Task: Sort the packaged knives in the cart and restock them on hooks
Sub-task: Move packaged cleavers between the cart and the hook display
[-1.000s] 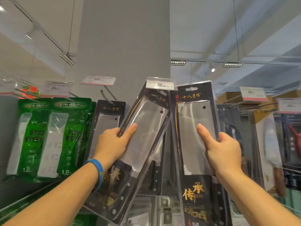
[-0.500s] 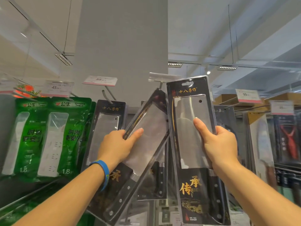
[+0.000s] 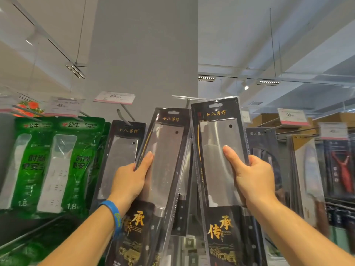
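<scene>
While held up before the hanging packs [image 3: 123, 150], the tilted cleaver pack [image 3: 167, 150] sits in the left grip [image 3: 128, 181], clasped at its left edge; the right grip [image 3: 253, 179] clasps the upright cleaver pack [image 3: 217, 135] by its right edge.

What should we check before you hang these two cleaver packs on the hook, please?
1. The left hand has a firm grip on the left cleaver pack: ok, thumb on the front, fingers behind.
2. The right hand has a firm grip on the right cleaver pack: ok.
3. The right pack's hang hole is uppermost and unobstructed: ok.
4. The left pack is upright: not ok, its top leans to the right.
5. The hook has room: cannot tell, the packs hide most of it.
6. The price tag above that hook matches: cannot tell, it shows edge-on.
</scene>
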The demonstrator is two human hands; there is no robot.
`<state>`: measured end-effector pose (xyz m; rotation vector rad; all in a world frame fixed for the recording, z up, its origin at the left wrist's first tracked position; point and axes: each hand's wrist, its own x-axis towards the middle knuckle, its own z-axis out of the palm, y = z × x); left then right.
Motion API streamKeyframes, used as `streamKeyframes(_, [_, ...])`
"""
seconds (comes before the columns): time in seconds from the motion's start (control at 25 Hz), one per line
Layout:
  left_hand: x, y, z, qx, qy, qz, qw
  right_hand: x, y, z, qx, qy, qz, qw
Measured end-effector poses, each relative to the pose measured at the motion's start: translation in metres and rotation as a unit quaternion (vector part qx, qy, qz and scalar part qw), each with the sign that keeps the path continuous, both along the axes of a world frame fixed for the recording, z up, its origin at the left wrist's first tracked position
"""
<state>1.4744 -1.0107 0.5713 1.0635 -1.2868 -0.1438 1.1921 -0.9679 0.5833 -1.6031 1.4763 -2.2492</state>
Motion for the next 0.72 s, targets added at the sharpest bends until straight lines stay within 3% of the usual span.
streamKeyframes(0.16, [0.0, 0.017, 0.016, -0.067, -0.11, 0.066, 0.989, 0.003, -0.004, -0.002, 0.019, -0.069, 0.019, 0.997])
streamKeyframes(0.24, [-0.004, 0.019, 0.018, -0.064, -0.13, 0.083, 0.986, 0.005, -0.001, -0.005, 0.004, -0.052, 0.01, 0.999])
streamKeyframes(0.44, [-0.01, 0.007, 0.011, -0.026, -0.096, 0.058, 0.993, 0.009, 0.012, -0.001, -0.057, -0.023, -0.01, 0.998])
streamKeyframes(0.72, [-0.014, 0.005, 0.016, 0.035, -0.02, 0.016, 0.999, -0.001, 0.016, -0.008, -0.021, -0.032, -0.001, 0.999])
